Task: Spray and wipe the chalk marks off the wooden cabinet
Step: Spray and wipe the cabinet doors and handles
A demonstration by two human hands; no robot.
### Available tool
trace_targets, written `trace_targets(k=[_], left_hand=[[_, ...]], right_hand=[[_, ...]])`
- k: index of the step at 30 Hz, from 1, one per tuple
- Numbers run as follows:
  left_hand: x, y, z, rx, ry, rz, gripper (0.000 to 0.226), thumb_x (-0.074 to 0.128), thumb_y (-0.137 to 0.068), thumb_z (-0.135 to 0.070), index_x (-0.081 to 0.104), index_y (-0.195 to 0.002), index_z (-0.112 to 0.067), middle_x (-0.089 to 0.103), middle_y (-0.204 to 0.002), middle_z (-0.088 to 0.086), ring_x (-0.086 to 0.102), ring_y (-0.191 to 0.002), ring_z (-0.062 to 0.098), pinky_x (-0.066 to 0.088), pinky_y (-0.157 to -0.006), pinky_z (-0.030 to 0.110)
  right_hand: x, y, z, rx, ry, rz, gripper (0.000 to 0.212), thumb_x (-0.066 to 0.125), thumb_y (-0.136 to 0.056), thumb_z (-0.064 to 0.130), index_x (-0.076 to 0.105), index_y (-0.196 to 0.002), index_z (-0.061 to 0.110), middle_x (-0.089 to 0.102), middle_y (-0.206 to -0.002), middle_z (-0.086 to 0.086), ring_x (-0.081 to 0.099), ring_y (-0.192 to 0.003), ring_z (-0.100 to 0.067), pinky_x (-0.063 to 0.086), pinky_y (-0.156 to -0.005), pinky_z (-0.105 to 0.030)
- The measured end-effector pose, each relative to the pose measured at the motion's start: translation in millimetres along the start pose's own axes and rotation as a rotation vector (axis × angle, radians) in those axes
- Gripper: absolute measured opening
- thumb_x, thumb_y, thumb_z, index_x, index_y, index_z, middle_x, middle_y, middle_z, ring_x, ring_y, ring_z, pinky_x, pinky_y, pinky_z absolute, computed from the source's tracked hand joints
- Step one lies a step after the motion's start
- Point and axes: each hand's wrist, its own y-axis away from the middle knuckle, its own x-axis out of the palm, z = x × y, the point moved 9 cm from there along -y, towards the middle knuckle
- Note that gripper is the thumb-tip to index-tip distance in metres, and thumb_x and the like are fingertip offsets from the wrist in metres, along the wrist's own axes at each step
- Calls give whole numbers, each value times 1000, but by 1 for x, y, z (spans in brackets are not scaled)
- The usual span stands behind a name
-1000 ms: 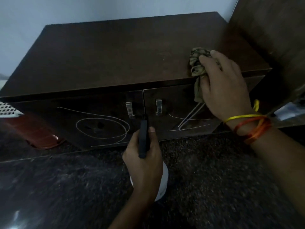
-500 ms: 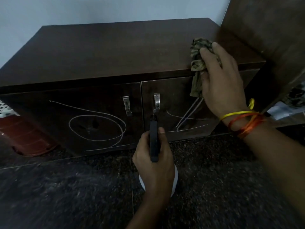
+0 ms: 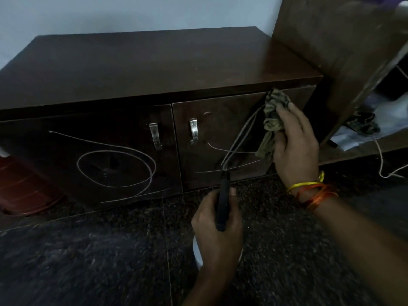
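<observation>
Across the middle of the frame stands the dark wooden cabinet (image 3: 154,69) on the speckled floor (image 3: 88,250), with white chalk marks (image 3: 114,168) on both doors. Right of centre, the right hand (image 3: 293,146) grips a crumpled cloth (image 3: 273,118) against the right door. Lower centre, the left hand (image 3: 217,235) holds the spray bottle (image 3: 223,206)

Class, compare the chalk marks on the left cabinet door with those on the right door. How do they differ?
The left door carries a closed oval loop crossed by a long curve; the right door has only open strokes. The cloth in the right hand touches the right door; nothing touches the left. Both have metal handles.
</observation>
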Motion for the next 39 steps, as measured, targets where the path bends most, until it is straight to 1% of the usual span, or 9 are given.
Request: trace_targets(k=[5,7,12,17,22,25,30,33,39], left_hand=[[11,19,18,-38,-27,71,40,48,-87,-65,52,-68,-30,46,-58,-3,41,-46,18,35,-46,36],[7,22,26,-47,-30,56,37,51,-88,-61,52,-65,-32,49,-57,-5,42,-45,14,32,-47,28],[-7,25,50,-125,-13,29,37,52,-82,-58,56,-65,-25,47,-56,4,43,-47,19,33,-48,33],[-20,20,59,-110,33,-22,30,54,-86,-46,55,-65,-24,44,-53,1,40,-47,14,32,-49,25],[-24,6,65,-94,49,-55,31,57,-90,-42,54,-66,-22,43,-55,2,43,-49,24,35,-50,36],[-23,-5,63,-77,55,-58,27,57,-92,-40,55,-71,-25,44,-58,-2,43,-52,21,37,-52,36],[-23,-20,58,-44,71,-62,27,58,-94,-37,57,-74,-19,44,-58,3,45,-54,30,38,-53,40],[-25,-27,58,-29,79,-75,22,58,-95,-38,59,-79,-23,49,-61,8,48,-56,31,42,-54,44],[-31,-39,53,-4,85,-122,23,59,-94,-37,60,-76,-23,51,-59,8,51,-54,31,44,-53,43]], right_hand=[[-4,20,-34,113,-9,5,46,52,-88,-3,51,-132,8,45,-141,-16,42,-132,-27,31,-110,-28],[-4,25,-43,149,-25,-1,45,53,-87,-3,53,-131,7,47,-139,-17,44,-130,-27,33,-110,-28],[7,45,-51,218,-42,48,42,56,-85,-3,55,-127,4,52,-133,-17,49,-125,-28,34,-107,-27],[32,71,-46,296,-63,162,39,60,-85,1,58,-124,5,57,-128,-15,54,-119,-28,37,-102,-27],[56,83,-29,308,-57,295,35,63,-86,10,61,-121,10,62,-122,-12,57,-113,-28,44,-96,-31],[64,74,-14,246,-53,365,34,64,-86,14,62,-120,11,65,-118,-12,60,-109,-28,47,-93,-31],[69,60,-8,218,-17,460,33,63,-87,17,61,-121,14,65,-118,-9,59,-109,-28,48,-93,-34],[68,58,-17,299,13,420,32,61,-88,17,61,-120,14,65,-116,-12,59,-108,-31,50,-91,-38],[66,91,-36,691,-10,210,36,58,-89,17,59,-124,18,63,-117,-18,57,-108,-37,47,-88,-39]])
